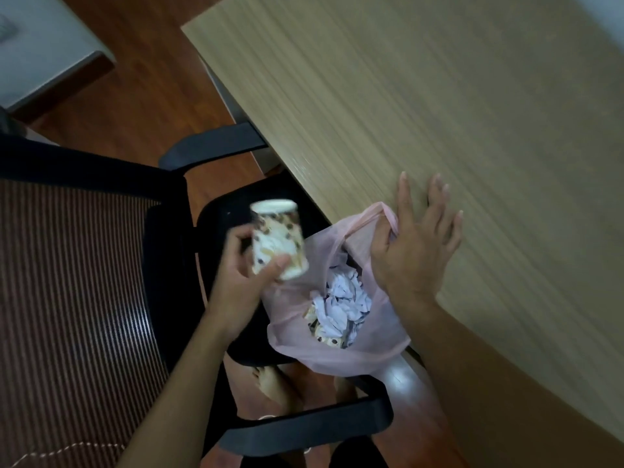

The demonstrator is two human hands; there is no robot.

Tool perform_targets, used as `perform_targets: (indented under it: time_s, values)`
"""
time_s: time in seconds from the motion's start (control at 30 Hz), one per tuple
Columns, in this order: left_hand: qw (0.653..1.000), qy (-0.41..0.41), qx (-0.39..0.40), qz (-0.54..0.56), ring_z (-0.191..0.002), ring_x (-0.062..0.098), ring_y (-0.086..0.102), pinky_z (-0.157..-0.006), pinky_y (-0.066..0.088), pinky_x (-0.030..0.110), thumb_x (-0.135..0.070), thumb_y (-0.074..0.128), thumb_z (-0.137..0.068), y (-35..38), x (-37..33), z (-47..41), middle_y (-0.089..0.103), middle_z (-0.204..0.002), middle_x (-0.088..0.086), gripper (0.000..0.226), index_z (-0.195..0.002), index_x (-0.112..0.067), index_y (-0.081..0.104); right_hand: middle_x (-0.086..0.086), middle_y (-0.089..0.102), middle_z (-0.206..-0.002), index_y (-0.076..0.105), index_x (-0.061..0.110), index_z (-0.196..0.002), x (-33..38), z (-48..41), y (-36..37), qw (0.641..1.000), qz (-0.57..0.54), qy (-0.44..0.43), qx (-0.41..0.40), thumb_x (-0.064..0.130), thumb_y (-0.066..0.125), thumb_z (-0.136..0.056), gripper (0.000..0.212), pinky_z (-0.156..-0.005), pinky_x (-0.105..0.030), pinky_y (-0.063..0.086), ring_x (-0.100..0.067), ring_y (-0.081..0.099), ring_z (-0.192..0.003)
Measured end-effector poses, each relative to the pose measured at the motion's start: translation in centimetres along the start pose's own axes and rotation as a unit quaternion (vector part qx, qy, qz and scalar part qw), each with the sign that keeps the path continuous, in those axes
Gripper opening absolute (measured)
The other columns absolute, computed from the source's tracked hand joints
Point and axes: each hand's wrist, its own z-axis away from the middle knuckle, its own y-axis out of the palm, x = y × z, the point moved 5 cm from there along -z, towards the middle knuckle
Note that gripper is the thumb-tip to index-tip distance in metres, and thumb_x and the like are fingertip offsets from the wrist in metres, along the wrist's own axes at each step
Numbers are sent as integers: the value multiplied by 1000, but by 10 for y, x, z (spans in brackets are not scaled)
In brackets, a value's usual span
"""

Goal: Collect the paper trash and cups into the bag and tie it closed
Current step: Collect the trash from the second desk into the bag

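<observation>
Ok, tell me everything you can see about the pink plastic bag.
The pink bag is thin, translucent plastic, open at the top and untied. It sags over the black chair seat beside the table edge. The right hand holds one handle up. Inside lie crumpled white paper and a patterned cup.

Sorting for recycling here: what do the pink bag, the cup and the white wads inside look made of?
The bag looks like thin plastic film, translucent: contents show through. The cup is likely paper, matte white with brown print, though blurred. The wads look like paper, matte and sharply creased.
</observation>
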Motion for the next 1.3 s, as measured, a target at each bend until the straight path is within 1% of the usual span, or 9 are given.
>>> perform_targets:
  time_s: [0.17,0.27,0.4,0.57,0.73,0.8,0.97,1.2,1.3]
  values:
    - [965,-97,220,-109,-114,16,78,-91,64,31,-40,96,-84,53,32,36,77,-128,-4,64,-136,-32,61,-13,15,-185,23,38,-176,0,1,0,1000,-8,2,-6,55,41,-110,70,-135,-63,16,-32,15,-171]
    - [943,-84,186,-264,-108,-1,72,-89,60,26,-59,93,-80,62,53,31,74,-120,-19,62,-130,-43,60,-13,14,-185,21,39,-176,0,1,2,1000,-3,0,-4,56,39,-110,70,-135,-63,15,-32,13,-172]
    - [936,-64,186,-291,-105,-6,69,-88,58,17,-82,87,-66,68,60,27,68,-123,-30,69,-125,-65,57,-13,14,-185,22,39,-176,0,2,1,1000,-8,1,-9,55,39,-111,69,-136,-62,14,-31,13,-172]
    - [936,43,19,-349,-100,8,65,-78,50,12,-73,71,-91,42,58,34,63,-115,-20,39,-110,-39,71,-13,16,-185,24,38,-176,0,3,1,1000,-4,2,-15,53,42,-111,69,-135,-63,15,-31,14,-172]
    - [812,-44,35,-581,-114,18,48,-94,52,40,-66,86,-78,20,88,47,49,-124,-10,64,-124,-33,57,-14,16,-184,25,38,-175,-1,2,1,1000,-6,2,-11,53,43,-110,70,-135,-63,15,-32,15,-171]
    - [786,-32,35,-617,-110,22,54,-90,52,45,-52,82,-88,14,94,51,56,-117,-9,43,-119,-31,61,-15,17,-184,25,37,-175,-2,2,2,1000,-6,1,-13,53,44,-109,70,-135,-63,16,-33,16,-171]
    - [899,30,-87,-428,-73,10,66,-63,58,43,-30,62,-109,3,79,66,65,-80,-9,8,-107,-27,56,-15,19,-184,27,38,-175,-4,3,6,1000,-6,0,-23,54,44,-109,70,-135,-63,17,-33,19,-170]
    - [907,96,-206,-356,-102,16,59,-87,55,37,-24,52,-115,-3,42,94,52,-111,-3,3,-113,-22,51,-14,19,-184,27,40,-174,-8,3,7,1000,-15,1,-19,51,43,-111,66,-135,-62,17,-32,18,-170]
    - [921,92,-215,-310,-93,21,65,-77,56,38,-30,47,-116,-6,26,104,60,-105,2,5,-114,-25,47,-13,17,-185,29,43,-173,-7,3,4,999,-33,-3,0,49,42,-112,62,-135,-62,14,-31,15,-171]
